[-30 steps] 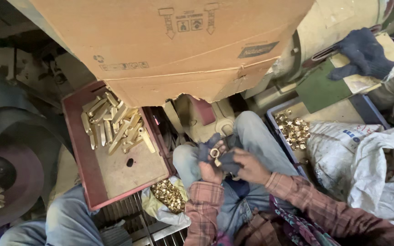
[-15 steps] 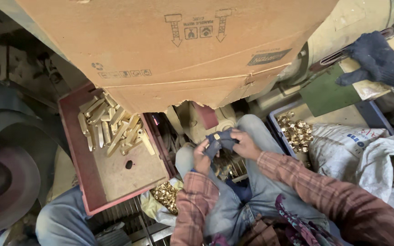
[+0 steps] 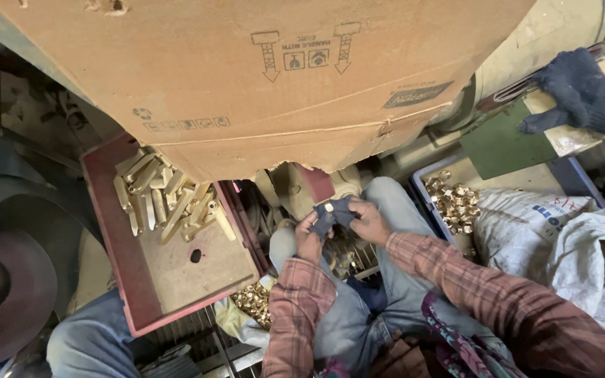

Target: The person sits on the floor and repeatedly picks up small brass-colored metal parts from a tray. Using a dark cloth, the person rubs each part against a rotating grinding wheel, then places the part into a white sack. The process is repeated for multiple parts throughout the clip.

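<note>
Gripping dark cloth (image 3: pixel 335 212), both hands (image 3: pixel 309 238) (image 3: pixel 369 222); cardboard box (image 3: pixel 274 77) overhangs, perhaps hiding brass rods (image 3: pixel 162 199).

A big cardboard box (image 3: pixel 260 77) is hung overhead. Brass rods (image 3: pixel 166 199) are piled in a red tray (image 3: pixel 117 259), brass nuts (image 3: pixel 453 203) in a blue crate (image 3: pixel 421 183). A dark glove (image 3: pixel 579 91) is seen top right, probably knitted.
</note>
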